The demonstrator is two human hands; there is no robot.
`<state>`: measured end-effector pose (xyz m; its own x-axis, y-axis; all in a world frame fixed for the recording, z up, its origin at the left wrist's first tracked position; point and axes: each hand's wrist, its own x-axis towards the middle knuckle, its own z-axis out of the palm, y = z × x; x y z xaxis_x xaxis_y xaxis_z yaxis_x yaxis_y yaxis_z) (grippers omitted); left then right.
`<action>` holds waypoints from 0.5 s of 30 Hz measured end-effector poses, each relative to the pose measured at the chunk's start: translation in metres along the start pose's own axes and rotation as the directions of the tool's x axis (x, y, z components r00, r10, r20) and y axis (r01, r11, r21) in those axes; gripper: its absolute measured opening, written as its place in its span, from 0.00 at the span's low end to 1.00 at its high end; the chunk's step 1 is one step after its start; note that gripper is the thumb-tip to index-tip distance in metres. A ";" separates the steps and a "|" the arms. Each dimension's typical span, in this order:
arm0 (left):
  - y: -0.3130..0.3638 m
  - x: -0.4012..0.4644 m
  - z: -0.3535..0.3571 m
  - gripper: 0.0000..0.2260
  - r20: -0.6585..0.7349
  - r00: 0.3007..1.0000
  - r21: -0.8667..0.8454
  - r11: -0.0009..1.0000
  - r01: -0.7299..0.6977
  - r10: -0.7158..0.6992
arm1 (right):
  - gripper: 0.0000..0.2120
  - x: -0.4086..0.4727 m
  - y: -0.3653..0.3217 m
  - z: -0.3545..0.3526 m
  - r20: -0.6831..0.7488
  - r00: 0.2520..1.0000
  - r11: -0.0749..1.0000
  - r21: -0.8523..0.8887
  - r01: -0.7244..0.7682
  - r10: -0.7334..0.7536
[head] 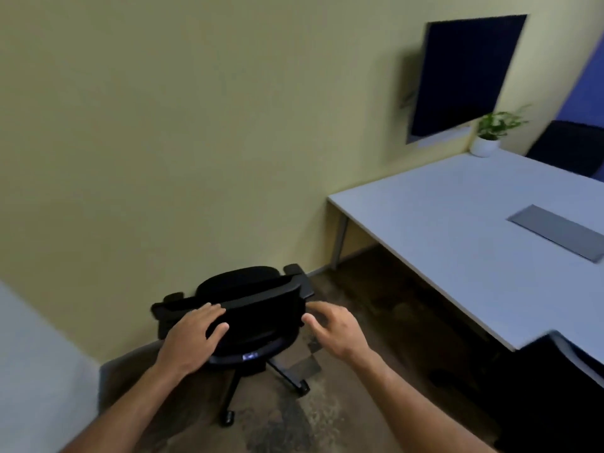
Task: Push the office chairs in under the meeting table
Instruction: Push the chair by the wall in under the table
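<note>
A black office chair (258, 308) on castors stands on the dark floor near the yellow wall, its back towards me and well to the left of the table. My left hand (192, 335) lies on the top of its backrest, fingers curled over the rim. Beside the backrest's right edge hovers my right hand (336, 328), fingers apart, just off the chair or barely touching it. The white meeting table (457, 230) fills the right side, its near long edge facing the chair.
A dark screen (464, 76) hangs on the wall above the table's far end, with a potted plant (490, 135) on the tabletop. Another dark chair (568, 145) stands behind the table. A grey cable hatch (555, 230) is set in the tabletop. A pale surface (39, 371) lies at left.
</note>
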<state>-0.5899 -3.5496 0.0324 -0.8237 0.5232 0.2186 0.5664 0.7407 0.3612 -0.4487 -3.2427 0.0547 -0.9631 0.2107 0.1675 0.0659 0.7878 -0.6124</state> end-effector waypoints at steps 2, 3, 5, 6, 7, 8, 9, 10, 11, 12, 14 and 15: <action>-0.045 -0.005 -0.015 0.19 -0.013 0.994 0.025 0.994 0.105 -0.104 | 0.22 0.044 -0.023 0.033 0.048 0.996 0.997 0.001 0.072 -0.072; -0.043 0.005 -0.019 0.20 -0.026 0.996 0.039 0.996 0.081 -0.080 | 0.22 0.053 -0.025 0.028 0.030 0.997 0.997 -0.017 0.076 -0.075; -0.077 0.008 -0.023 0.20 -0.006 0.989 0.056 0.987 0.149 -0.149 | 0.22 0.089 -0.039 0.061 0.050 0.992 0.994 -0.009 0.113 -0.112; -0.075 0.019 -0.026 0.21 -0.012 0.992 0.076 0.989 0.123 -0.123 | 0.23 0.099 -0.041 0.056 0.039 0.992 0.992 -0.030 0.120 -0.119; -0.087 0.022 -0.022 0.22 0.006 0.987 0.074 0.985 0.157 -0.158 | 0.23 0.113 -0.043 0.070 0.069 0.990 0.990 -0.046 0.130 -0.127; -0.098 0.024 -0.018 0.23 0.015 0.978 0.061 0.977 0.205 -0.206 | 0.24 0.127 -0.043 0.087 0.103 0.986 0.989 -0.056 0.134 -0.128; -0.096 0.030 -0.017 0.24 0.021 0.978 0.060 0.976 0.208 -0.209 | 0.25 0.133 -0.042 0.086 0.129 0.985 0.988 -0.083 0.127 -0.116; -0.104 0.032 -0.010 0.25 0.047 0.966 0.049 0.966 0.252 -0.254 | 0.26 0.143 -0.039 0.098 0.173 0.980 0.988 -0.100 0.117 -0.098; -0.110 0.034 -0.002 0.25 0.062 0.953 0.032 0.955 0.295 -0.297 | 0.26 0.153 -0.035 0.109 0.211 0.974 0.988 -0.110 0.105 -0.080; -0.106 0.036 0.000 0.25 0.078 0.950 0.027 0.953 0.301 -0.302 | 0.27 0.154 -0.030 0.108 0.243 0.968 0.986 -0.137 0.097 -0.061; -0.112 0.038 0.014 0.26 0.088 0.939 0.002 0.943 0.332 -0.331 | 0.27 0.165 -0.017 0.122 0.308 0.950 0.975 -0.189 0.115 -0.052; -0.108 0.037 0.017 0.26 0.090 0.943 0.001 0.947 0.322 -0.320 | 0.27 0.163 -0.011 0.121 0.325 0.944 0.967 -0.221 0.130 -0.052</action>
<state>-0.6814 -3.6033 -0.0138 -0.9557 0.2941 0.0087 0.2714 0.8699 0.4118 -0.6377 -3.2870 -0.0048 -0.9977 -0.0301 -0.0609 -0.0033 0.9168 -0.3992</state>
